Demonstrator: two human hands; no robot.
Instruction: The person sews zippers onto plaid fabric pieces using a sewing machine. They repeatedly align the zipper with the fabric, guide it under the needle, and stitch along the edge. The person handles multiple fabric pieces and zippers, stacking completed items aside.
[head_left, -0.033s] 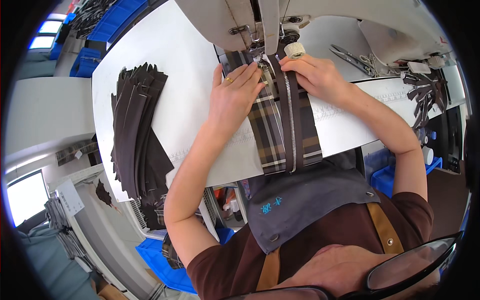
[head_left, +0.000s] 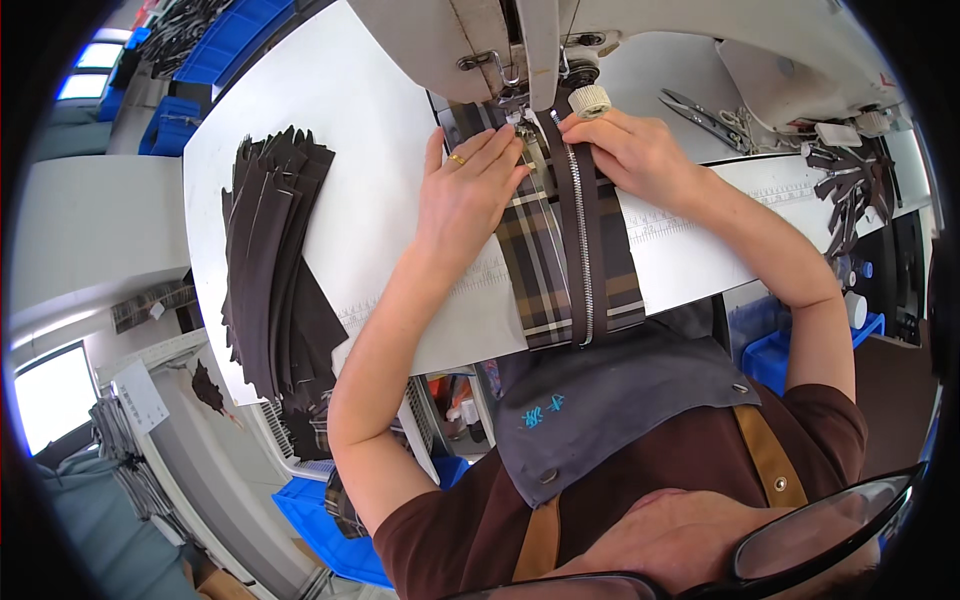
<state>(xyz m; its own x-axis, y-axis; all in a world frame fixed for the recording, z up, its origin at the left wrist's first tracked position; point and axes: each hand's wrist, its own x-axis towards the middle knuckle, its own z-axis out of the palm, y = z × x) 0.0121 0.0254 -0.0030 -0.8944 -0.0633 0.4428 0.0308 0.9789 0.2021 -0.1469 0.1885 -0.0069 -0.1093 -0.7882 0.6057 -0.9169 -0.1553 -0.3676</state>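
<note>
A strip of brown, black and white plaid fabric [head_left: 535,265] runs under the sewing machine's needle area [head_left: 522,105] and down to the table's near edge. Along it lies a dark zipper [head_left: 585,240] with silver metal teeth, its far end close to the presser foot. My left hand [head_left: 470,180] rests flat on the plaid cloth just left of the foot, fingers stretched out, a ring on one of them. My right hand [head_left: 635,155] pinches the zipper's right edge near its far end, beside the machine's white knob [head_left: 589,100]. The fingertips partly cover the cloth.
A stack of dark brown fabric strips [head_left: 275,260] lies on the white table [head_left: 410,330] at left. Scissors [head_left: 705,118] and dark scraps [head_left: 850,190] sit at right. Blue bins [head_left: 330,535] stand below. The machine head [head_left: 440,45] overhangs both hands.
</note>
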